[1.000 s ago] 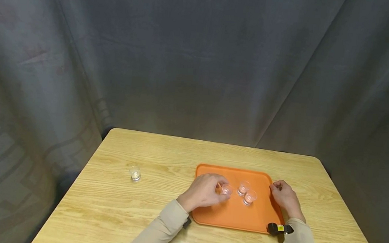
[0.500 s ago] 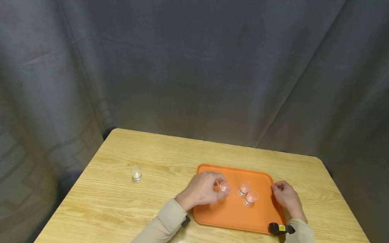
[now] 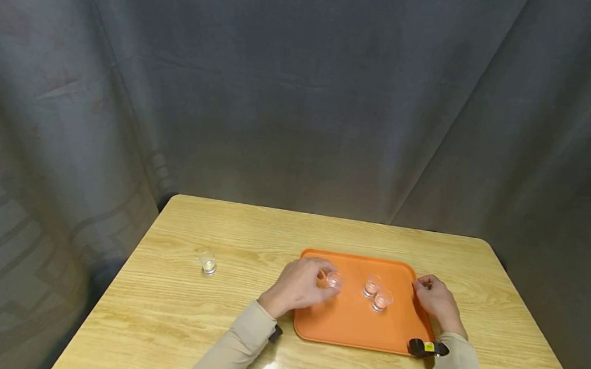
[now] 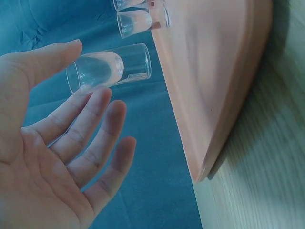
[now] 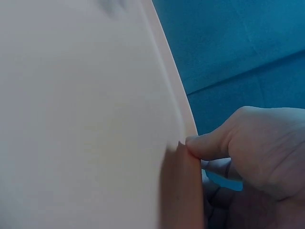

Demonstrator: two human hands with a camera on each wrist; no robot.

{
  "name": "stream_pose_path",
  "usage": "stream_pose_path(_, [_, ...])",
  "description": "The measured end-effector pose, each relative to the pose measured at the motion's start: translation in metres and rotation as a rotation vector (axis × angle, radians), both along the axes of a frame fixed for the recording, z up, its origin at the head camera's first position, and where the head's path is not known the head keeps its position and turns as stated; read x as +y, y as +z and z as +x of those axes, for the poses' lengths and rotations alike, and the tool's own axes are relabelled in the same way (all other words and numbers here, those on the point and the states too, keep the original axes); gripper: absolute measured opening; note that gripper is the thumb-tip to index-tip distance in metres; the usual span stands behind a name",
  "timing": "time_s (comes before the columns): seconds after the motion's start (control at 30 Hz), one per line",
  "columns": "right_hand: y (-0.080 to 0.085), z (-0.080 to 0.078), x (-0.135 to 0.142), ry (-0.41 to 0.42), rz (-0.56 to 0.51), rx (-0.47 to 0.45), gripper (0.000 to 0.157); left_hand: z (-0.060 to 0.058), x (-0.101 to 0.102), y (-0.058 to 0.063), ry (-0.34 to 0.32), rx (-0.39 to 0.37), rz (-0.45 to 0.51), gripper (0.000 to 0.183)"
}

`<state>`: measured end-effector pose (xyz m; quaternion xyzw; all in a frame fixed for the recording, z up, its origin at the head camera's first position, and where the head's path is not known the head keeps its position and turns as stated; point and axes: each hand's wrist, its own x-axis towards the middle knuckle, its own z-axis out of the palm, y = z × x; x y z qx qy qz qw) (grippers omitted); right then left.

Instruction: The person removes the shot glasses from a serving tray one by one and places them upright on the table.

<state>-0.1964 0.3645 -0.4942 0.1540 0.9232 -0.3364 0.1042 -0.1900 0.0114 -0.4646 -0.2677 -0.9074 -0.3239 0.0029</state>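
Note:
My left hand (image 3: 298, 287) pinches a clear shot glass (image 4: 136, 61) near its rim, between thumb and fingertips, over the left part of an orange tray (image 3: 346, 324). In the left wrist view a gap shows between this upright glass and the tray. Two more shot glasses, a rear one (image 3: 371, 287) and a front one (image 3: 382, 300), stand close together on the tray, right of its middle. The tray's right rim is gripped by my right hand (image 3: 435, 303); in the right wrist view the thumb (image 5: 209, 144) presses on top of the rim and the other fingers are partly hidden.
Another shot glass (image 3: 208, 263) stands alone on the wooden table (image 3: 249, 233), well left of the tray. Grey curtains (image 3: 302, 103) hang behind the table and along its sides. A black wrist strap (image 3: 426, 348) is on the right wrist.
My left hand has moved a little to the left over the tray with its shot glass, away from the two standing glasses. The right hand stays at the tray's rim.

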Motion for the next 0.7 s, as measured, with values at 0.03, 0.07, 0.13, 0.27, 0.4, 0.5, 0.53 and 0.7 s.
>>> stream_pose_path(0.03, [0.0, 0.0, 0.0, 0.002, 0.002, 0.003, 0.045, 0.0, -0.001, 0.0, 0.004, 0.001, -0.002, 0.035])
stream_pose_path(0.07, [0.0, 0.0, 0.0, 0.005, 0.004, 0.004, 0.045, 0.0, -0.002, 0.001, 0.006, 0.003, -0.004, 0.035])
stream_pose_path(0.13, [-0.001, 0.0, 0.0, 0.01, 0.007, 0.009, 0.046, 0.0, -0.005, 0.001, 0.01, 0.007, -0.005, 0.035])
stream_pose_path(0.27, [0.0, 0.001, 0.0, 0.015, 0.008, 0.013, 0.046, 0.0, -0.011, 0.001, 0.018, 0.001, -0.006, 0.036])
stream_pose_path(0.4, [0.0, 0.001, -0.001, 0.009, 0.006, 0.011, 0.045, 0.001, -0.018, 0.0, 0.033, -0.012, -0.005, 0.037])
stream_pose_path(0.5, [-0.001, 0.0, -0.001, 0.006, 0.006, 0.005, 0.045, 0.001, -0.024, -0.002, 0.045, -0.009, -0.001, 0.035])
stream_pose_path(0.53, [-0.001, 0.0, 0.0, 0.005, 0.005, 0.003, 0.045, 0.001, -0.026, -0.002, 0.049, -0.007, 0.002, 0.035])
stream_pose_path(0.7, [-0.003, 0.0, 0.001, 0.004, -0.005, -0.009, 0.046, 0.001, -0.035, -0.004, 0.059, -0.011, 0.012, 0.033])
